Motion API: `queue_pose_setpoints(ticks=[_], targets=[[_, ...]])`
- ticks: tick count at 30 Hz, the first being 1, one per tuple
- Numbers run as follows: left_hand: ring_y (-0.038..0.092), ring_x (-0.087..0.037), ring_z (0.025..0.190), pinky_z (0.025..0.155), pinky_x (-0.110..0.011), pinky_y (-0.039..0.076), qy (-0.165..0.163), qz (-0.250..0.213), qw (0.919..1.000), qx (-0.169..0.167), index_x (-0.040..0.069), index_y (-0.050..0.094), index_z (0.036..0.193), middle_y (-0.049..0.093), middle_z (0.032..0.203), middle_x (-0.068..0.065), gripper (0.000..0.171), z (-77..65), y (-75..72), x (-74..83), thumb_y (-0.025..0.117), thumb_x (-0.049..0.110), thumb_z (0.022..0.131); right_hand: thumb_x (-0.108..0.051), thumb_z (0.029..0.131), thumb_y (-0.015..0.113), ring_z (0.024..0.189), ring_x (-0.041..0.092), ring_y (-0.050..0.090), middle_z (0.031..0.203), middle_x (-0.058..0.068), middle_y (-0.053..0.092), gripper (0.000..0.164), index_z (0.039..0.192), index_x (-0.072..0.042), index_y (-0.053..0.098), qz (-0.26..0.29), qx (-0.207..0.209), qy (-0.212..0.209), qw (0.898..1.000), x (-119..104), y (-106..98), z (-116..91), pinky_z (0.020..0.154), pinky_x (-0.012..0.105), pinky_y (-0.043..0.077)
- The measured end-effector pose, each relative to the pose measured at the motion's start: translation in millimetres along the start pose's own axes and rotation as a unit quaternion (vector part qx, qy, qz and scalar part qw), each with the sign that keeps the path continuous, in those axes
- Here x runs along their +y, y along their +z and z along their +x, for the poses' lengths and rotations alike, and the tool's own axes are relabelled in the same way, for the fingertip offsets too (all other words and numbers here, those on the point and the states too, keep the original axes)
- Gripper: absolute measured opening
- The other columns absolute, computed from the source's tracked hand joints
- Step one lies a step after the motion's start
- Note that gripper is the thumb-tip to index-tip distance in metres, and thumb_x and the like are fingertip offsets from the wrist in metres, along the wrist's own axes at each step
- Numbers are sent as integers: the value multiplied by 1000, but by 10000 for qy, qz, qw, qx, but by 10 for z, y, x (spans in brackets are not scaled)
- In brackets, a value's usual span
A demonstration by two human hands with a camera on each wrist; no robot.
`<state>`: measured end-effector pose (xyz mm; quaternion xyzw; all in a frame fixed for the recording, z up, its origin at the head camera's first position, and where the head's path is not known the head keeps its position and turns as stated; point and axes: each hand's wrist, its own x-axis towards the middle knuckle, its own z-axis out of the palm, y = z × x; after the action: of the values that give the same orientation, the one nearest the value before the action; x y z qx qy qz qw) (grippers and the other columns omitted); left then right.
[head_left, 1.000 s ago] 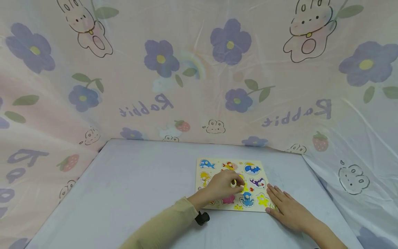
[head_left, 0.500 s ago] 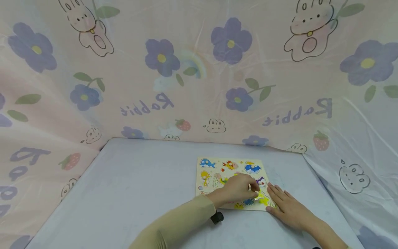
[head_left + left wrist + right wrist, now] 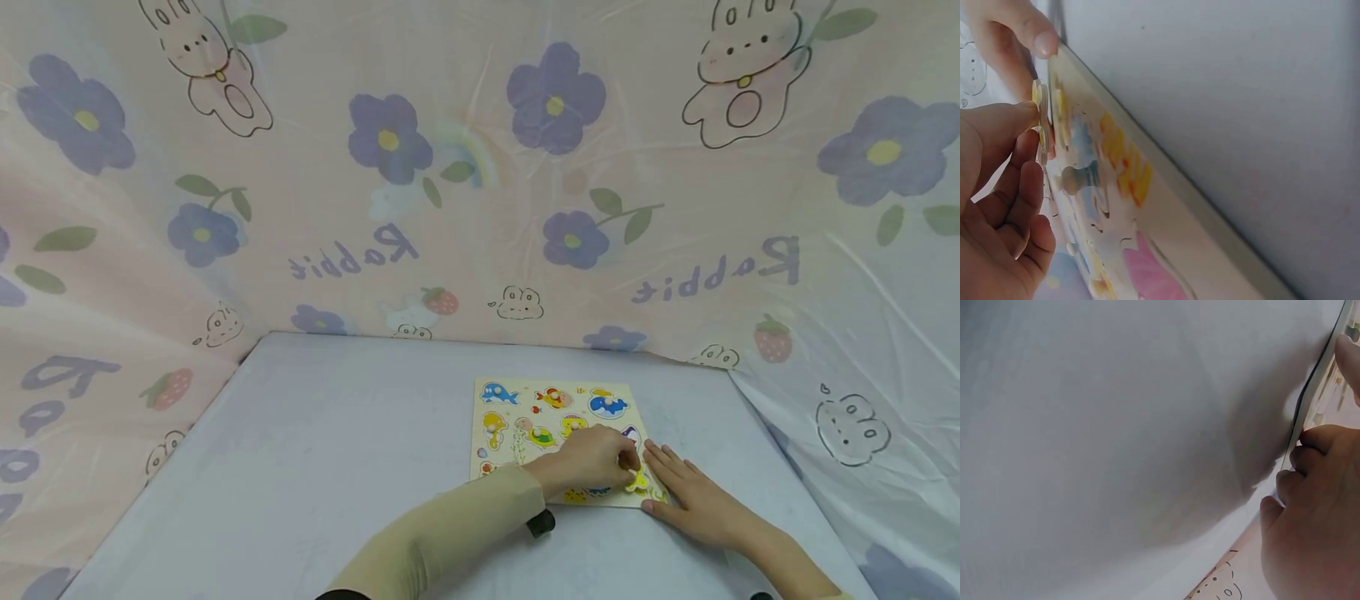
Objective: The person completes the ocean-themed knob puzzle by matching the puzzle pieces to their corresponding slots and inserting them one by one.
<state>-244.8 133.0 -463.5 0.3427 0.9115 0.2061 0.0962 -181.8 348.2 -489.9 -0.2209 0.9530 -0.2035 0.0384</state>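
Observation:
My left hand (image 3: 596, 458) pinches a yellow star puzzle piece (image 3: 1040, 119) between thumb and fingertips. In the head view it is over the lower right corner of a cream wooden peg puzzle board (image 3: 510, 417). The left wrist view shows the piece on edge, close to the board's face; whether it touches cannot be told. My right hand (image 3: 693, 508) lies with fingers extended against the board's right edge, thumb near the bottom corner. Blue octopus piece (image 3: 1088, 178) with its round knob sits beside the left fingers, partly covered by the hand in the head view.
Other sea-animal pieces fill the board, among them a blue whale (image 3: 608, 405), a light blue dolphin (image 3: 499, 393) and a green turtle (image 3: 540, 436). The board lies on a white-covered table (image 3: 337, 450). A patterned curtain (image 3: 450, 208) encloses the back and sides.
My left hand has moved right and slightly down across the board, carrying the yellow star piece to the lower right corner. My right hand has stayed at the board's right edge.

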Motion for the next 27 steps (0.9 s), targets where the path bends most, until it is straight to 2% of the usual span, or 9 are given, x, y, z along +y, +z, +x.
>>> queue_pose_setpoints(ticks=[3,10,12,14,16,17,19,23,27], targets=[[53,8,74,68,-15,40,-40,-19,10000,-59,30,76,99,60,80,23,5,32,49,-12,79,29,94,-47,98,69,148,51,31,165,19,34,79,156,0,42,36,-16,8,10000,8,6,6,112,69,28],[53,9,73,67,-13,40,-18,67,9999,-123,30,76,100,62,81,24,6,72,99,-25,78,29,95,-48,98,68,149,49,31,166,18,34,80,158,-2,41,11,-14,23,10000,10,6,0,117,64,26],[53,8,73,67,-13,40,11,75,9999,-118,29,77,101,62,81,23,6,75,101,-13,78,29,95,-49,99,67,149,49,30,166,18,33,80,158,-2,41,23,-21,20,10000,13,7,-7,125,51,18],[52,8,73,67,-13,40,27,106,9999,-107,30,77,101,62,81,24,6,80,105,1,78,29,95,-48,99,66,149,50,30,166,18,33,79,158,-2,40,38,-17,-8,10000,14,5,-11,127,30,6],[52,8,74,69,-13,39,44,150,9998,-87,30,78,102,62,81,24,6,83,107,14,78,30,95,-47,100,66,149,50,31,166,19,33,78,158,-1,40,62,1,-40,10000,12,3,-15,118,12,-5],[52,8,74,70,-13,38,44,171,9998,-83,31,78,102,62,81,24,7,84,108,22,78,30,95,-47,100,66,148,50,31,166,19,33,78,157,-1,41,67,12,-62,10000,11,3,-16,113,7,-8],[51,8,75,71,-13,38,34,210,9997,-85,31,78,102,62,81,25,7,83,107,34,78,31,95,-46,100,66,148,51,31,166,19,33,78,157,-1,40,86,13,-78,9999,7,1,-15,109,5,-9],[52,8,76,71,-14,39,14,228,9997,-131,31,78,103,63,83,25,7,77,96,48,78,30,95,-47,100,66,149,50,30,166,19,33,78,158,-1,40,102,-3,-48,9999,5,4,-13,112,7,-9],[52,7,77,70,-14,39,1,218,9996,-165,31,78,103,63,85,24,7,79,95,34,77,28,96,-48,99,66,149,49,31,166,18,33,79,158,-2,41,54,18,-6,10000,2,0,-14,123,20,0]])
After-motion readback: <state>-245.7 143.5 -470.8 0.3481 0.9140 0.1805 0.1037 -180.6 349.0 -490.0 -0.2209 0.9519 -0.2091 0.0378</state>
